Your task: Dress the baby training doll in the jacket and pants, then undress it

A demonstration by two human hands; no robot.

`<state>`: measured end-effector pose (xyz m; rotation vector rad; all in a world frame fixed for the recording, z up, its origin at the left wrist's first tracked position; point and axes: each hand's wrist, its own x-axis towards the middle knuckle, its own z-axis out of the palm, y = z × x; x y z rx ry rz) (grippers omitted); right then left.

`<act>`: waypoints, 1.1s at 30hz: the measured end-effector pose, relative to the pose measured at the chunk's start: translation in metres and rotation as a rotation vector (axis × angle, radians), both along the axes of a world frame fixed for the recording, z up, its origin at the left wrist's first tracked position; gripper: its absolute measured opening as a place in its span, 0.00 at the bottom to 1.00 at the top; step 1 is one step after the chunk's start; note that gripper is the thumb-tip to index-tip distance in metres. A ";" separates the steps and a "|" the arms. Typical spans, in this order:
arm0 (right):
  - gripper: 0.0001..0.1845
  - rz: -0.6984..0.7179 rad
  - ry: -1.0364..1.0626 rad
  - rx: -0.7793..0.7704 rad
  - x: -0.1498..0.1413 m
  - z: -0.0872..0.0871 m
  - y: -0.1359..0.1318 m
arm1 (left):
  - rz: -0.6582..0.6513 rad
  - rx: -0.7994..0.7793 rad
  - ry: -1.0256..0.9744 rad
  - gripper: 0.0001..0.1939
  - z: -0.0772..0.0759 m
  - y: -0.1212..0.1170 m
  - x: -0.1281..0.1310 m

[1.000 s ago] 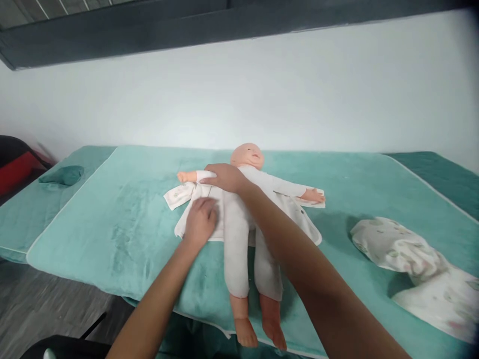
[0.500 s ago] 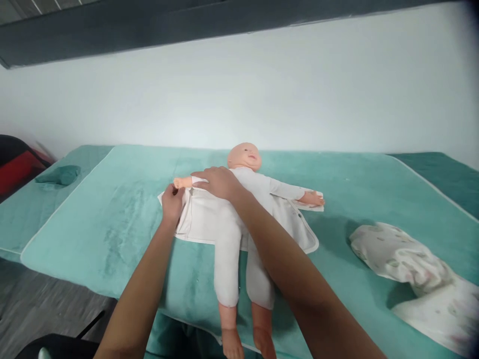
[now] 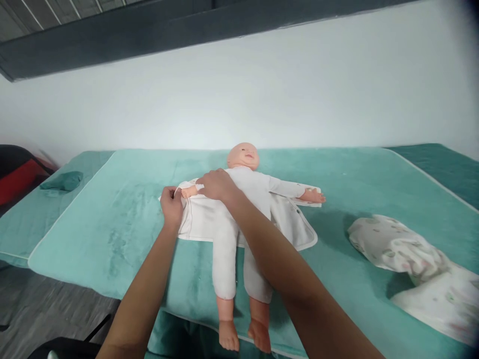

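Teal bed [image 3: 123,214], white wall [image 3: 239,99], one doll [image 3: 252,187] on its back

So from my end of the feed: dark beam [image 3: 149,40] running along the top of the wall, greyish floor [image 3: 56,294] at near left, and the bed taking up most of the view. The doll lies in the middle of it, head toward the far side, bare feet at the near edge, in a white bodysuit. Under its back is an opened-out white garment [image 3: 295,224], spread to both sides, with the doll's right-hand-side arm stretched out along one sleeve.

Both hands are busy on the left side of the doll. I've got the left hand [image 3: 172,207] just beyond the doll's little hand, thumb and fingers pinched narrow on a bit of the white garment. My right hand [image 3: 217,184] is over the doll's left-side arm, fingers closed round the forearm, though I honestly can't tell how tight.

Other stuff: a bunched printed cloth [image 3: 404,254] at near right, well apart from the doll. Far left there's a small teal pad [image 3: 62,181] on the bed, then something red and black [image 3: 20,179] at the picture's edge.
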<state>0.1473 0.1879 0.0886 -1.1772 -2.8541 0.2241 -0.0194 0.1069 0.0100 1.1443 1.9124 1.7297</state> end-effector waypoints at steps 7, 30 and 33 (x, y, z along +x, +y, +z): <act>0.14 -0.041 -0.018 0.089 -0.016 -0.012 -0.001 | -0.336 0.032 0.341 0.05 -0.002 0.002 0.021; 0.20 -0.903 0.577 0.003 0.145 -0.053 -0.035 | -0.173 -0.041 0.273 0.06 -0.001 0.015 0.022; 0.16 -0.835 0.777 -0.099 0.142 -0.056 -0.031 | -0.229 -0.034 0.270 0.04 0.013 0.023 0.041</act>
